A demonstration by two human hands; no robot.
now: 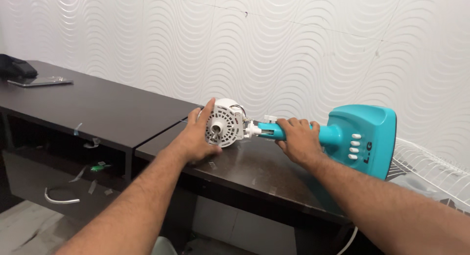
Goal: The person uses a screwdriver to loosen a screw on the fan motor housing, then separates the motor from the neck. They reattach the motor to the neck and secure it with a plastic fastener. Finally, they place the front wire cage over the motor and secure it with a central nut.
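A table fan, stripped of its blades, lay on its side across a dark counter (122,113). The left hand (198,135) cupped the white round motor housing (224,123), fingers wrapped around its rim. The right hand (298,140) gripped the teal neck (325,135) (beside the teal base (364,137) with white buttons). A white wire grille (431,169) rested at the far right.
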